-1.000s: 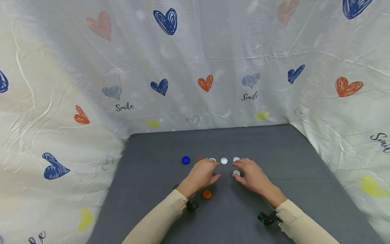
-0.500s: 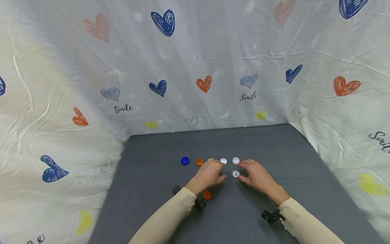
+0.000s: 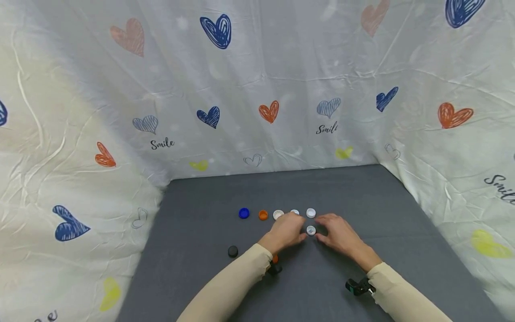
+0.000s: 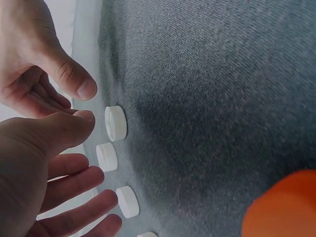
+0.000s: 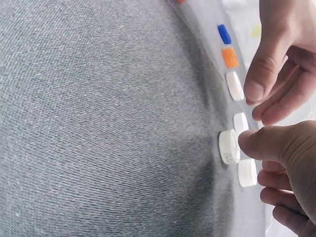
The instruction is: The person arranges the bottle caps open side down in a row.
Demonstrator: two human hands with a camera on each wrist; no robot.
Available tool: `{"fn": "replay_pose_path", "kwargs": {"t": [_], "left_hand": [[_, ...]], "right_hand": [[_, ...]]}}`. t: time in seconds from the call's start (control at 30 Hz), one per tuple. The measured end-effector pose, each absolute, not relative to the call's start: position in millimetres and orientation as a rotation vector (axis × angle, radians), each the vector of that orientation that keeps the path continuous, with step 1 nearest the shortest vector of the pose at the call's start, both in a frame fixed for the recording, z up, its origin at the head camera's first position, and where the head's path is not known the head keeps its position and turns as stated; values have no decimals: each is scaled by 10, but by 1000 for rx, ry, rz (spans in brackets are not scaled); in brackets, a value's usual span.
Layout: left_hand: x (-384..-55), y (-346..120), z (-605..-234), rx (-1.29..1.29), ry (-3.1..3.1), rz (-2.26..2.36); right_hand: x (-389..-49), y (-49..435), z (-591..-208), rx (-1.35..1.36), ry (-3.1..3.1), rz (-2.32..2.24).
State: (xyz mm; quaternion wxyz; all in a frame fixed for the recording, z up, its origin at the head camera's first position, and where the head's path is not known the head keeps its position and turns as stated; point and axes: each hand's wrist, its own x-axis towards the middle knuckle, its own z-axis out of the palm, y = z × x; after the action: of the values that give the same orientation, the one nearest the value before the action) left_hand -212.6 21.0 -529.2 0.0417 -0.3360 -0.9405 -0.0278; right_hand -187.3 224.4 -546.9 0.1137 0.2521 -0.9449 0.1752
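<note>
My left hand point(image 3: 286, 229) hovers above the table's middle with fingers loosely bent and nothing in its grasp. It partly covers a white bottle cap point(image 3: 295, 212). Opposite it, my right hand point(image 3: 339, 233) reaches in from the right, thumb and fingers apart and holding nothing. Between the two hands lies a white bottle cap point(image 3: 311, 230) with a greyish mark inside. Just behind that one sits another white cap point(image 3: 310, 213). Leftward in the same row are a third white cap point(image 3: 278, 214), an orange cap point(image 3: 263, 215) and a blue cap point(image 3: 243, 213).
A black cap point(image 3: 233, 251) lies nearer on the left. Another orange cap point(image 4: 284, 210) is mostly hidden by my left wrist in the head view. A grey cloth point(image 3: 209, 277) covers the table, and a heart-printed curtain point(image 3: 241, 80) encloses its back and sides.
My left hand has moved right, toward the marked white cap, uncovering the left part of the row and the black cap. My right hand has drawn slightly away from the white caps.
</note>
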Motion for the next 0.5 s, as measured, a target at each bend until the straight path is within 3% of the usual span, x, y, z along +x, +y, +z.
{"fn": "replay_pose_path", "kwargs": {"t": [0.5], "left_hand": [[-2185, 347, -5428, -1050, -2874, 9]], "right_hand": [[-1879, 2235, -5573, 696, -2803, 531]]}}
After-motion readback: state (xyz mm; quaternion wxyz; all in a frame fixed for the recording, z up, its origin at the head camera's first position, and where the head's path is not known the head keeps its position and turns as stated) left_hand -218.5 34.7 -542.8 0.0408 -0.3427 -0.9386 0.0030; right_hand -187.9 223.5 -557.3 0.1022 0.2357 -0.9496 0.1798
